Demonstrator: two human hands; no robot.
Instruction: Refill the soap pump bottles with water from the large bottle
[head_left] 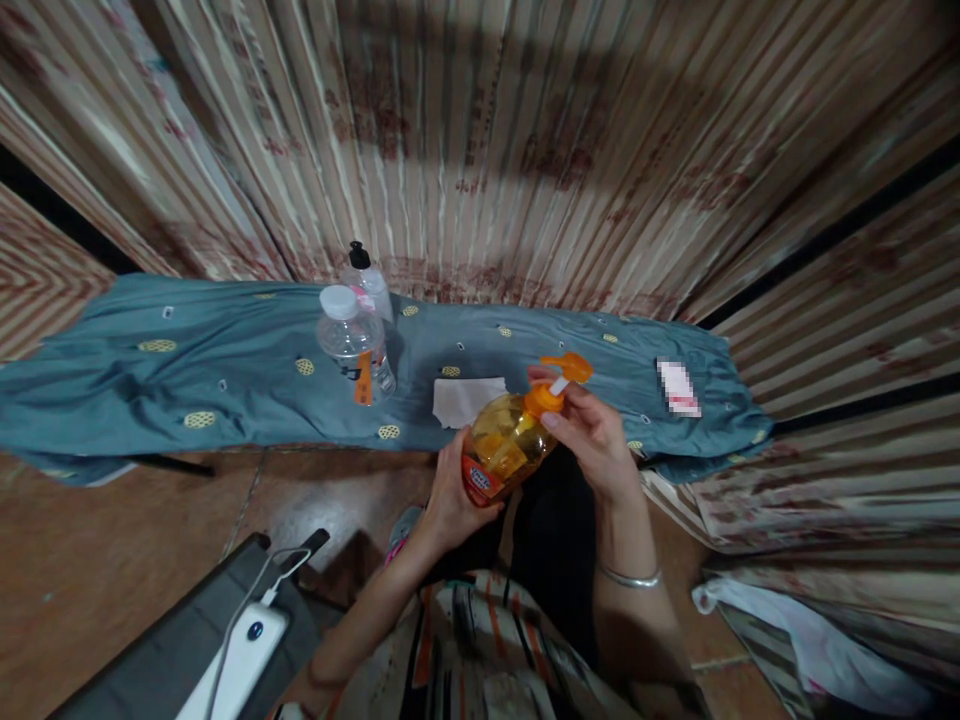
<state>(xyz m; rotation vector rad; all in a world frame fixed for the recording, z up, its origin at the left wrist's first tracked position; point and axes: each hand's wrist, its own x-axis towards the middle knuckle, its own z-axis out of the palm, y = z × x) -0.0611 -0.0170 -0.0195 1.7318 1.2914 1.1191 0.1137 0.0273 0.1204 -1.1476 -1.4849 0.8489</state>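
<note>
An amber pump bottle [511, 445] with an orange pump head [574, 368] is tilted to the right above the front edge of the cloth-covered surface. My left hand [454, 500] is wrapped round its lower body, beside the red label. The fingers of my right hand [596, 430] are closed on the orange collar at its neck. Behind the bottle lies a pale sheet [459, 400] on the cloth. To the left stand a clear bottle with a white cap [349, 345] and a bottle with a black top [375, 290].
Teal cloth [247, 400] covers the narrow surface, with a small white and red packet [679, 388] at its right. Striped curtains [480, 150] hang behind. A white power bank [240, 650] with a cable rests at the lower left; a white bag [817, 640] lies at the lower right.
</note>
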